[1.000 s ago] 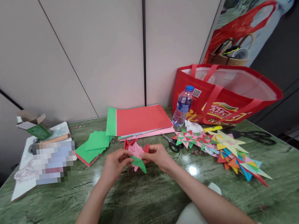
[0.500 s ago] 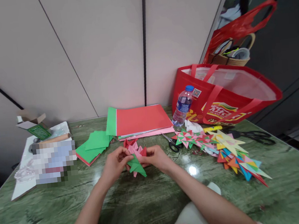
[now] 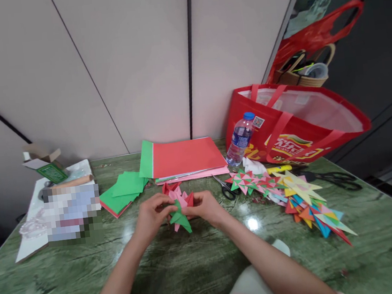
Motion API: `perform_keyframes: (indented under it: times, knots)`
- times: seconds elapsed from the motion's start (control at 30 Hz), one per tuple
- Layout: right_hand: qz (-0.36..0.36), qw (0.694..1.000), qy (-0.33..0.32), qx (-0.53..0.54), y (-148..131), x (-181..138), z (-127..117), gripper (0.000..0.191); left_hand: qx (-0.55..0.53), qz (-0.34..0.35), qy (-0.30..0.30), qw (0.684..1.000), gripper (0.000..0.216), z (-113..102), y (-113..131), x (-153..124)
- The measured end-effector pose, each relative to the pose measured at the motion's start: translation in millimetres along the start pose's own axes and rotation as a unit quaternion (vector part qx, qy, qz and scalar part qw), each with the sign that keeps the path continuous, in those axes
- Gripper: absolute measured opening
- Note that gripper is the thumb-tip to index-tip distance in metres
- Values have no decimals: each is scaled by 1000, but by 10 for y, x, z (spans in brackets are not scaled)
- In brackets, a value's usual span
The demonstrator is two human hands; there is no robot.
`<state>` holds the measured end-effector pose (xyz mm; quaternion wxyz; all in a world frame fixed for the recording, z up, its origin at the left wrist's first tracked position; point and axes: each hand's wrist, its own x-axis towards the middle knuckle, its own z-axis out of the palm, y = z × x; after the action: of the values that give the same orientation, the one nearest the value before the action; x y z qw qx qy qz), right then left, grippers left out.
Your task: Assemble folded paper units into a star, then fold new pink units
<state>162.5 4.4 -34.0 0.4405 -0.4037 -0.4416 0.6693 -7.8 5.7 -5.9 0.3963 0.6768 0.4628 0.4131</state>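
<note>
Both hands meet over the middle of the green marble table (image 3: pixel 196 269), pinching one folded paper piece (image 3: pixel 180 215) of pink, red and green points. My left hand (image 3: pixel 151 217) grips its left side with curled fingers. My right hand (image 3: pixel 205 207) grips the right side the same way. A green tip hangs down between the hands, just above the tabletop. More red folded points (image 3: pixel 169 187) lie just behind the held piece.
Small green paper squares (image 3: pixel 123 193) lie to the left, large red and green sheets (image 3: pixel 183 158) behind. Scissors (image 3: pixel 226 189), a row of finished paper stars (image 3: pixel 286 195), a water bottle (image 3: pixel 240 138) and a red bag (image 3: pixel 296 124) sit to the right. A white tray (image 3: pixel 30 217) stands far left.
The hands have drawn slightly closer together and the paper piece has turned between them; its green tip now points more downward. Nothing else on the table has moved.
</note>
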Motion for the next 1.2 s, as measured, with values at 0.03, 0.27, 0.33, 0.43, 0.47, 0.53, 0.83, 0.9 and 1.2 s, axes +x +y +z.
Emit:
perform_keyframes:
  times: [0.03, 0.27, 0.33, 0.43, 0.47, 0.53, 0.83, 0.9, 1.2]
  knots:
    - [-1, 1000, 3, 1, -2, 1, -1, 32, 8, 8, 0, 1000, 11, -5, -12, 3]
    - [-30, 999, 11, -27, 7, 13, 6, 28, 76, 43, 1, 996, 8, -3, -25, 11]
    - [-55, 996, 14, -68, 31, 20, 10, 24, 101, 38, -3, 994, 5, 3, -21, 8]
    - [-100, 983, 33, -152, 80, 34, 8, 21, 121, 15, -11, 992, 4, 8, -25, 1]
    - [-112, 977, 42, -177, 96, 39, 6, 20, 123, 8, -14, 992, 6, 9, -27, 0]
    - [-131, 967, 56, -211, 122, 50, 0, 19, 125, -4, -18, 992, 8, 12, -25, -3]
    - [-131, 966, 68, -211, 161, 71, -11, 22, 198, 16, -31, 980, 18, 62, 34, -34]
    - [-144, 958, 74, -236, 158, 59, -3, 20, 209, 21, -31, 977, 20, 69, 29, -34]
    - [-61, 985, -9, -160, 120, 7, 44, 16, 158, -40, -29, 986, 17, 75, -1, -17]
